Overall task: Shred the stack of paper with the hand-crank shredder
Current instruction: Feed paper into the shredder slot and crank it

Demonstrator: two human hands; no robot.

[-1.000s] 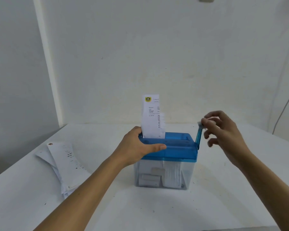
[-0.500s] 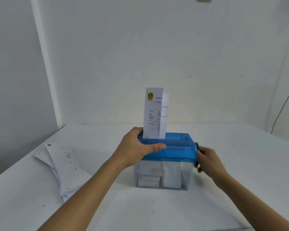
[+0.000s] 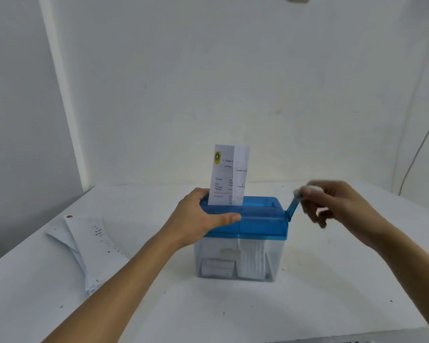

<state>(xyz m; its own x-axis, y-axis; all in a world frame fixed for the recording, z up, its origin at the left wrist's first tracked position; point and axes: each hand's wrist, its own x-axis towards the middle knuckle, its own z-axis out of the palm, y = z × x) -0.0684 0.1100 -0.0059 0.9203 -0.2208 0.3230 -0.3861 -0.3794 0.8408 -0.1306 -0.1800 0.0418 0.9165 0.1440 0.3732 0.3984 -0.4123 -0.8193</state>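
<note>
The step in hand is the cranking itself: one sheet (image 3: 227, 174) stands upright in the slot at the left end of the blue-lidded shredder (image 3: 258, 219), its lower edge already inside, with a second paler strip just behind it. The left hand (image 3: 198, 219) clamps the lid, thumb laid along the front face and fingers curled over the far left edge, holding the box down on the table (image 3: 332, 305). The right hand (image 3: 337, 206) is blurred, yet its fingertips appear closed round the pale knob at the top of the crank (image 3: 292, 209), which tilts up and to the right from the lid's side. Cut strips (image 3: 253, 261) hang inside the clear bin (image 3: 208, 251) below. The stack of paper (image 3: 89, 246) lies fanned on the table, well apart to the left, so most of the job seems left. The next move likely calls for a steady turn while the left hand braces, then a fresh sheet from the stack.

The sheet bears a yellow emblem (image 3: 217, 157) at its top left corner; printed lines run below it, too soft to read with confidence; no brand shows on the shredder.
</note>
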